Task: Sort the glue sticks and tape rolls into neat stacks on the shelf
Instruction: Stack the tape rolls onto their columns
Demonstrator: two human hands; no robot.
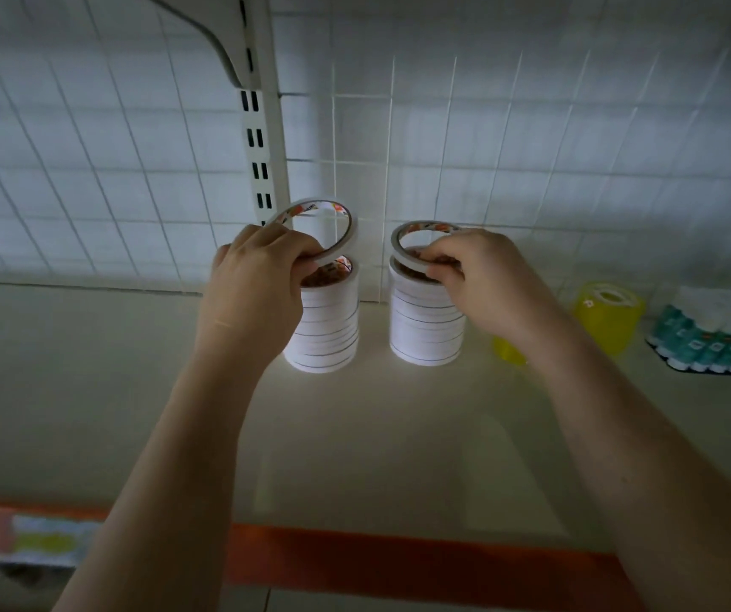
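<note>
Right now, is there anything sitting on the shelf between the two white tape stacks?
No. In the head view, only a bare strip of shelf separates the left stack from the right stack; they stand apart, not touching.

The two stacks of tape rolls (323, 320) (426, 320) are white with thin dark lines between rolls, and the cores show orange and brown print. A yellow roll (609, 313) stands by teal-and-white glue sticks (707, 342). The shelf (376, 435) is cream with an orange front strip (421, 567), backed by a white wire grid (487, 148).
</note>
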